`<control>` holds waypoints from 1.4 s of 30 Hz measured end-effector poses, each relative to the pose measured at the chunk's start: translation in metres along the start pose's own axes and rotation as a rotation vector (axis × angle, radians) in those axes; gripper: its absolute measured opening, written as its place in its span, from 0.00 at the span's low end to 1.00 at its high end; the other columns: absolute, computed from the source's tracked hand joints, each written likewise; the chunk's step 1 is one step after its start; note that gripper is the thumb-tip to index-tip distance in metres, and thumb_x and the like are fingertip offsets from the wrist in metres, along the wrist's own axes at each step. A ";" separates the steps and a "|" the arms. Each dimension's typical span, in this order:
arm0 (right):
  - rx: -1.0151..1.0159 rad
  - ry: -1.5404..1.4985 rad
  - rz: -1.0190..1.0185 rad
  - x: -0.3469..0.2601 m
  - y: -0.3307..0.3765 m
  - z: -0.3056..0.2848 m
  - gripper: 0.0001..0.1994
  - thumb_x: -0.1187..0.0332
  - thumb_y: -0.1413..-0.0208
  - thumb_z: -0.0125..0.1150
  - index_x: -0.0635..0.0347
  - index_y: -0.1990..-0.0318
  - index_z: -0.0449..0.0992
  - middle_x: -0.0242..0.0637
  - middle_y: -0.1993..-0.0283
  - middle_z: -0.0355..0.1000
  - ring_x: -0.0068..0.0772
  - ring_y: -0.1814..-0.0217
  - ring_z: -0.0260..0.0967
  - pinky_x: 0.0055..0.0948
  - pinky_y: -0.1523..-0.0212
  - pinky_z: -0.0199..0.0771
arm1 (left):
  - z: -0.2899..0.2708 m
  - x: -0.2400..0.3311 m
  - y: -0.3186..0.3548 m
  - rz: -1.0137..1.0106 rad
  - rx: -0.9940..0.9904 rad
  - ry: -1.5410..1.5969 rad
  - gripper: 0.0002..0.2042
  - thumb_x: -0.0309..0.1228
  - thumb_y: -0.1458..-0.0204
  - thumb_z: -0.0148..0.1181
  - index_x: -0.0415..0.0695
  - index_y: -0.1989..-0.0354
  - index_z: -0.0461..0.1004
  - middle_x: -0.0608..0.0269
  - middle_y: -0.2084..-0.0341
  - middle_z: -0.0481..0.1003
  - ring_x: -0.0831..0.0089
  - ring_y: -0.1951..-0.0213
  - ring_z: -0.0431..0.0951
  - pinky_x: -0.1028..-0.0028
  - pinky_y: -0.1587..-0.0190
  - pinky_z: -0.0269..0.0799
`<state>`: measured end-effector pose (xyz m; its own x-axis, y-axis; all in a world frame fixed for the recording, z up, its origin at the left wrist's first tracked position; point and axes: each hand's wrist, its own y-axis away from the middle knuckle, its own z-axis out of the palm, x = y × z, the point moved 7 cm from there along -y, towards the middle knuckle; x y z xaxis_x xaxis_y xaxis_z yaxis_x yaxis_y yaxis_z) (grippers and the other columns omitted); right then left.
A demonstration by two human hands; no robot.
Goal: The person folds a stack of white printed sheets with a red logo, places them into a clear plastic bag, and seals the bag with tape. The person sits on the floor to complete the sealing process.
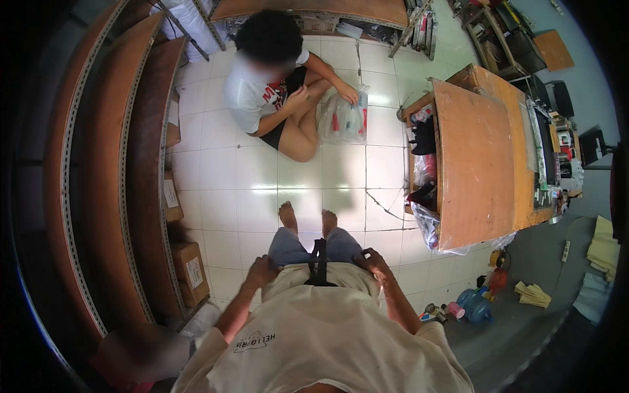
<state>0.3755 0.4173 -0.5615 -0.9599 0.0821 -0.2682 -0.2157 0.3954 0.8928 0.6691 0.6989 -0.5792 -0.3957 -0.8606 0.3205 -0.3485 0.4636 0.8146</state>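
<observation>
I stand barefoot on white tiles with both arms down at my sides. My left hand [262,270] hangs beside my left thigh, close to the blue shorts [293,247]; its fingers are dark and mostly hidden. Next to the right thigh, my right hand [373,262] has its thumb and finger curled toward each other; whatever they hold, if anything, is too small to make out. A black strap [319,262] hangs down the front of my light shirt [314,334], between the hands and apart from both.
Ahead, a person [275,85] sits cross-legged on the floor, one hand on a clear plastic package [344,121]. Brown shelves [154,177] with cardboard boxes [190,272] line the left. A wooden workbench [475,164] stands right; a blue water jug [475,305] lies behind it.
</observation>
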 end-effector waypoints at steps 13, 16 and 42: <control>0.562 -0.377 -0.405 -0.075 -0.238 -0.074 0.16 0.62 0.38 0.54 0.58 0.46 0.73 0.44 0.65 0.77 0.32 0.66 0.75 0.32 0.64 0.75 | -0.035 -0.003 -0.010 -0.078 -0.144 0.044 0.23 0.46 0.50 0.63 0.39 0.54 0.74 0.47 0.58 0.77 0.53 0.54 0.78 0.62 0.54 0.73; 0.408 -0.775 -0.397 -0.098 -0.339 -0.098 0.17 0.63 0.36 0.49 0.58 0.44 0.72 0.40 0.65 0.76 0.33 0.65 0.74 0.34 0.61 0.75 | -0.037 0.032 -0.035 -0.146 -0.114 -0.013 0.21 0.45 0.48 0.63 0.38 0.57 0.75 0.46 0.61 0.78 0.51 0.57 0.79 0.62 0.57 0.74; 0.656 0.148 -0.796 -0.326 -0.713 -0.307 0.37 0.42 0.52 0.66 0.55 0.39 0.69 0.54 0.47 0.73 0.51 0.44 0.71 0.40 0.44 0.69 | -0.036 0.247 -0.628 0.598 1.264 0.686 0.19 0.14 0.55 0.48 0.35 0.53 0.76 0.42 0.55 0.76 0.46 0.49 0.75 0.57 0.43 0.67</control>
<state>0.7874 -0.1725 -0.9997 -0.6044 -0.5160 -0.6069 -0.6987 0.7094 0.0927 0.8203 0.1873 -0.9946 -0.4064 -0.2572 0.8767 -0.8900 0.3283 -0.3163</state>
